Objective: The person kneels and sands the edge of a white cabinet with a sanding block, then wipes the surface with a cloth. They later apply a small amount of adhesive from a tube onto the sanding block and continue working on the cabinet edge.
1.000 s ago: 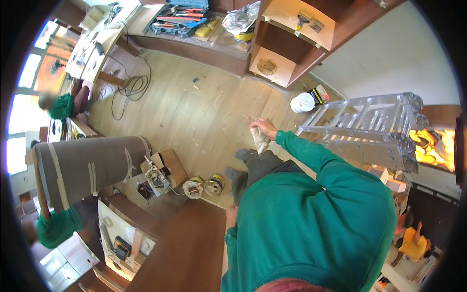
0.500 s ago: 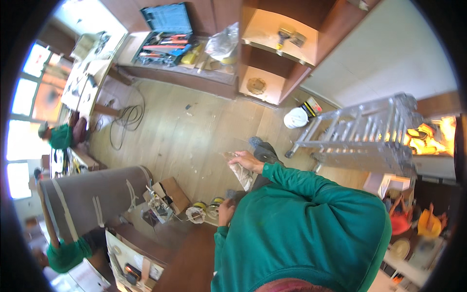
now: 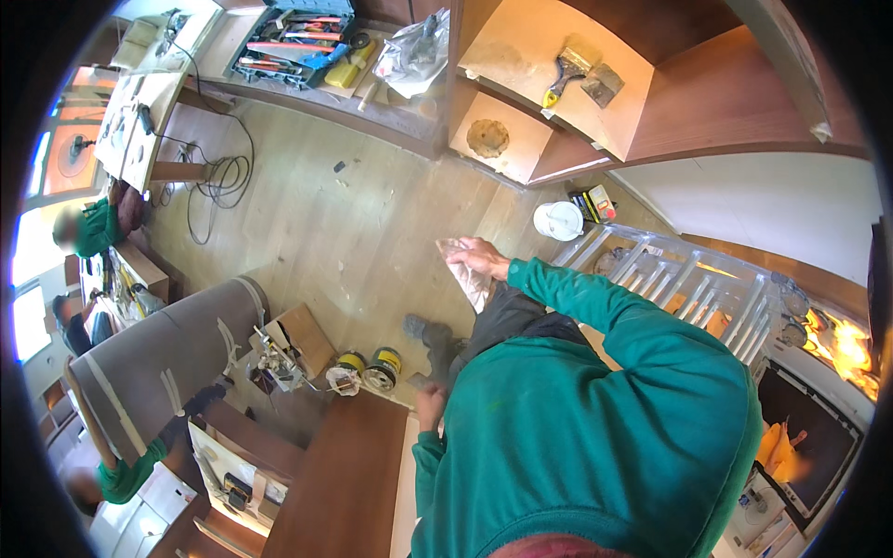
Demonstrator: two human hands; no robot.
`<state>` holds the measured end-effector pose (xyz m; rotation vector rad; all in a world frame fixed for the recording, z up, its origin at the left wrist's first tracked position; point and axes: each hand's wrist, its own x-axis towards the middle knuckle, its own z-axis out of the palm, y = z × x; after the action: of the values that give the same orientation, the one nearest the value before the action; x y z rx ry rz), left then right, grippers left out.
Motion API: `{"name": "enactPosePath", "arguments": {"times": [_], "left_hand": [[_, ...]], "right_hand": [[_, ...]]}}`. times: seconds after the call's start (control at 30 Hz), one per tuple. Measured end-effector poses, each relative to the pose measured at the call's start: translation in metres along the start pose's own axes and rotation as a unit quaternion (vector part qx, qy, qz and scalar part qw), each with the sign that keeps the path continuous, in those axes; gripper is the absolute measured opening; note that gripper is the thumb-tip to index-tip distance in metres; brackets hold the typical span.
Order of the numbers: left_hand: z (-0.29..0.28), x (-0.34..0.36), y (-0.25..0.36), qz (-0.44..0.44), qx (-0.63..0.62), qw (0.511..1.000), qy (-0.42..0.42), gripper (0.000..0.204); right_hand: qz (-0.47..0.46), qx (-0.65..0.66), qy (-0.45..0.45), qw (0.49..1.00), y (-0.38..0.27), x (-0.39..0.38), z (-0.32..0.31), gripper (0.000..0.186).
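My right hand (image 3: pixel 486 260) is closed on a crumpled, pale beige rag or paper (image 3: pixel 461 277), held above my legs in dark trousers. My left hand (image 3: pixel 430 405) is low at my side, its fingers curled round a small, flat grey object (image 3: pixel 418 382) that is hard to make out. Beyond that hand stand two round cans with yellow bands (image 3: pixel 381 368) and an open cardboard box (image 3: pixel 307 339) with mixed items. A white bucket (image 3: pixel 558 222) stands past my right hand.
An aluminium ladder (image 3: pixel 693 293) is at my right. Ahead are wooden shelves (image 3: pixel 651 116) with brushes and a blue toolbox (image 3: pixel 293 42). Cables (image 3: pixel 223 186) lie by a worktable. A large grey roll (image 3: pixel 158 358) is at left. Co-workers (image 3: pixel 98 228) are at both sides.
The view has shifted, bringing the shelves closer. My right hand has moved slightly with the beige item. The grey object in my left hand now shows, and my feet have shifted.
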<state>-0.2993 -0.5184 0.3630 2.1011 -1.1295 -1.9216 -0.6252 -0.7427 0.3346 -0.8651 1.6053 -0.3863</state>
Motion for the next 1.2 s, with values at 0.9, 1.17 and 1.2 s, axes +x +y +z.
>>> {"name": "enactPosePath", "arguments": {"times": [0.9,1.17,1.2], "left_hand": [[0.071,0.2,0.007,-0.221,-0.068,0.944,0.234,0.051],[0.064,0.228,0.008,-0.193,-0.085,0.935,0.286,0.05],[0.063,0.231,0.008,-0.188,-0.087,0.932,0.296,0.05]], "right_hand": [[0.176,-0.199,0.154,0.952,0.315,0.487,-0.117,0.03],[0.049,-0.398,0.218,0.89,0.346,0.586,-0.181,0.041],[0.065,-0.353,0.26,0.897,0.338,0.591,-0.179,0.044]]}}
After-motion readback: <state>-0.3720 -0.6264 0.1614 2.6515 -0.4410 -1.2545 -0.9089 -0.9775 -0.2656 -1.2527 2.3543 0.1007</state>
